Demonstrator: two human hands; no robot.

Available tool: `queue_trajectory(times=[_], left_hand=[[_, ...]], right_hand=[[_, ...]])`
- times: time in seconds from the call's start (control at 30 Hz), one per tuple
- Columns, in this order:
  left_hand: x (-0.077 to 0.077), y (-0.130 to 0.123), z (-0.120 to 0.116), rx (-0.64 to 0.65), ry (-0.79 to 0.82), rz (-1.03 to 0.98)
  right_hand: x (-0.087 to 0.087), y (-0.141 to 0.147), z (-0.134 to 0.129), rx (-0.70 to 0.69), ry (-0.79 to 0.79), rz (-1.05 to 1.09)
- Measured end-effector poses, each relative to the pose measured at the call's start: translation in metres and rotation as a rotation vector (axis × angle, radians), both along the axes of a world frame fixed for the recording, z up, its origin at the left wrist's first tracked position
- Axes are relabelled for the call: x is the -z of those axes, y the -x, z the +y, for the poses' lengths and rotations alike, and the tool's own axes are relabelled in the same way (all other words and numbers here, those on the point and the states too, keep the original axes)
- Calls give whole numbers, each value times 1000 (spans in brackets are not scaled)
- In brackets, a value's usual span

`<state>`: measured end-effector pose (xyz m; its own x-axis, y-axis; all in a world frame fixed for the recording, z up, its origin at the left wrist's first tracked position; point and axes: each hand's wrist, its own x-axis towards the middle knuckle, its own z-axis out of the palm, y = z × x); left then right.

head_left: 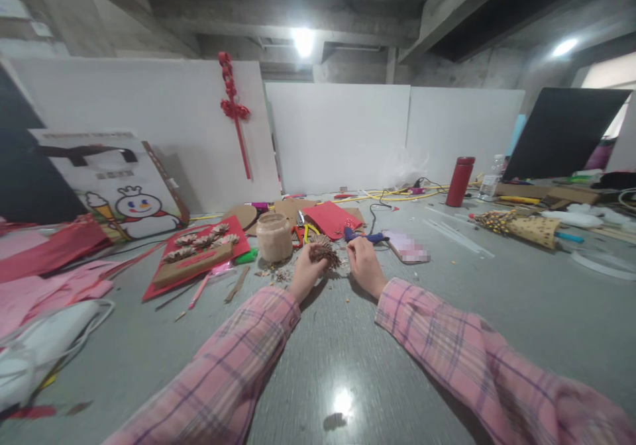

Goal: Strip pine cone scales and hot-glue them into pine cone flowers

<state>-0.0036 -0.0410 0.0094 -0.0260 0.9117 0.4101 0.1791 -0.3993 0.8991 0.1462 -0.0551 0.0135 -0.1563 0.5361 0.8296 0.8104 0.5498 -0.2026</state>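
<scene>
Head view: a brown, spiky, layered piece, rounded with no clear long axis, sits above the grey, glossy table, just beside the cloudy jar. Its pointed scales face the right hand. The left hand, angled inward, clamps its edge; the right hand hovers near, fingertips together, any contents unclear.

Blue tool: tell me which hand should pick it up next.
Right, I'd judge: the right hand is close beside the blue tool, while the left hand holds the brown cone-like piece. Whether the right fingers pinch something small is unclear.
</scene>
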Motion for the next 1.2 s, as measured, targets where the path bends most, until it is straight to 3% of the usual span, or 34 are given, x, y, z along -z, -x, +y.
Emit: queue_trajectory(times=[0.17,0.57,1.2], left_hand=[[-3,-1,-2,-61,56,-74],[-7,0,-4,196,37,-298],[-8,2,-4,130,117,-255]], right_hand=[[0,1,-1,-61,23,-37],[-4,2,-5,-46,-29,-65],[-1,0,-1,-110,80,-93]])
